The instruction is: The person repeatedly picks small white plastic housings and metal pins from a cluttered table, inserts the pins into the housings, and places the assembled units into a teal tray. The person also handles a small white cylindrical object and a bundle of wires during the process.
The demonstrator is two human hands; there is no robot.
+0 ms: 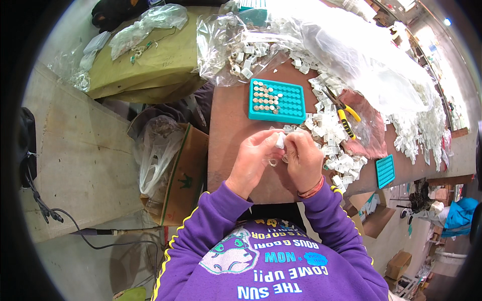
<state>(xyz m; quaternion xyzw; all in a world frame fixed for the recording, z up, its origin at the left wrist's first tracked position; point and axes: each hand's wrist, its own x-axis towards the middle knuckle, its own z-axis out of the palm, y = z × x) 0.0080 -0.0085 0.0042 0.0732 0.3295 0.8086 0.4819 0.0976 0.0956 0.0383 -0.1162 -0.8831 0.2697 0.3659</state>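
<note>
Close in front of my body, both hands meet over the brown table. My left hand (252, 159) pinches a small white plastic piece (280, 140) between thumb and fingers. From the other side my right hand (305, 156) closes its fingertips on the same piece. A small pale ring-shaped bit (272, 162) shows below the left fingers; I cannot tell what it belongs to. Just beyond the hands lies a teal tray (291, 117) with rows of round cups. Small round metallic pieces (261, 95) fill its left part, and the cups on its right hold nothing.
Loose white plastic pieces (346, 163) heap along the table's right side. Yellow-and-black pliers (346, 123) lie on them, beside a reddish cloth (369, 135). A second teal tray (385, 171) is at the right edge. Clear bags (221, 45) cover the back; a cardboard box (188, 175) stands left.
</note>
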